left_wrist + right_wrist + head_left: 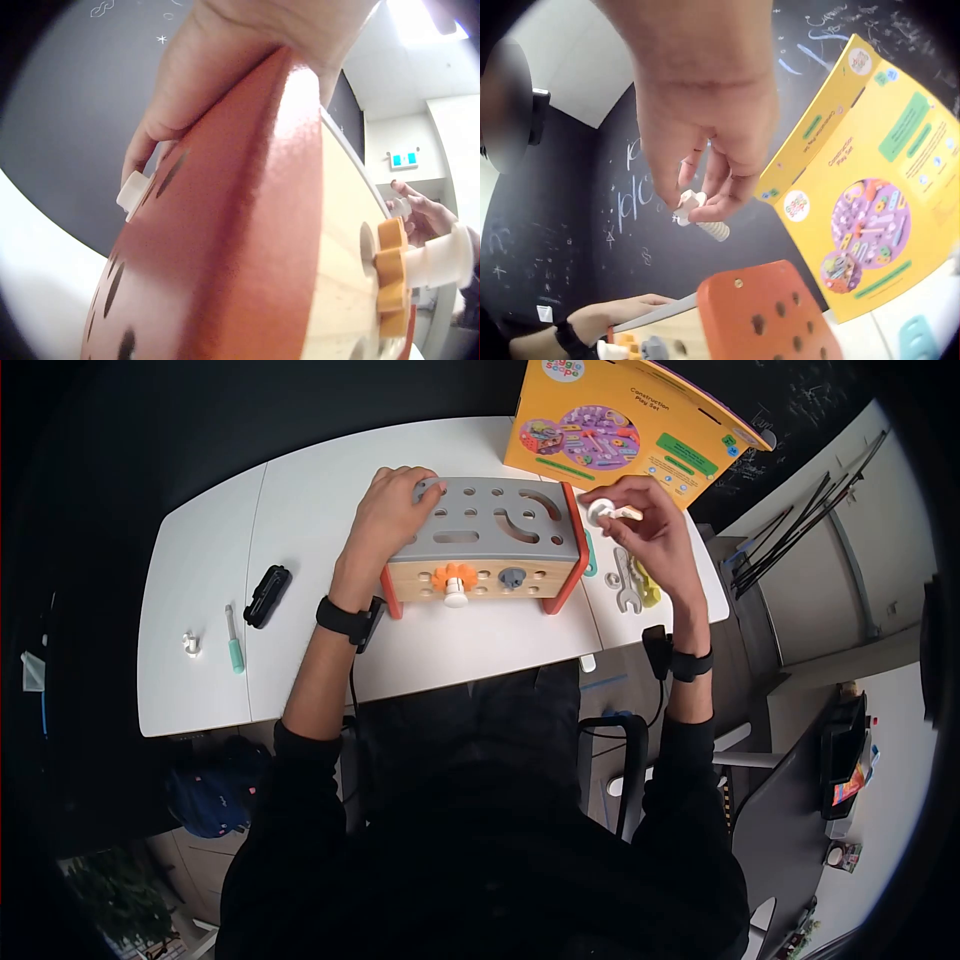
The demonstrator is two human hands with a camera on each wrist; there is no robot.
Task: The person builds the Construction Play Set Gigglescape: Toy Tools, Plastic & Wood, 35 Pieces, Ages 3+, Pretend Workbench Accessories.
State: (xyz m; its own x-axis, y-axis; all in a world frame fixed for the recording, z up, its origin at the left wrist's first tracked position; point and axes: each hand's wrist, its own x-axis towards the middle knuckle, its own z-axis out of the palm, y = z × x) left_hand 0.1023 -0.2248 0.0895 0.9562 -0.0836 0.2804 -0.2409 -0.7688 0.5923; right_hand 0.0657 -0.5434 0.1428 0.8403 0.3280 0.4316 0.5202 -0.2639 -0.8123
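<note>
A toy workbench with a grey top point(480, 540) and red end panels point(765, 315) stands on the table. My left hand point(392, 515) rests over its left end, and in the left wrist view that hand point(240, 52) lies over the red panel point(247, 225). An orange gear point(452, 574) with a white bolt point(456, 596) through it and a grey piece point(512, 578) are on the wooden front. Beyond the right end, my right hand point(655, 535) pinches a white screw point(693, 202) with a ridged shaft, held in the air.
Behind stands a yellow box point(610, 430). A grey wrench point(627, 585), a yellow-green piece point(648, 588) and a teal piece point(590, 555) lie right of the workbench. On the left are a black case point(267, 597), a teal-handled screwdriver point(235, 640) and a white piece point(191, 644).
</note>
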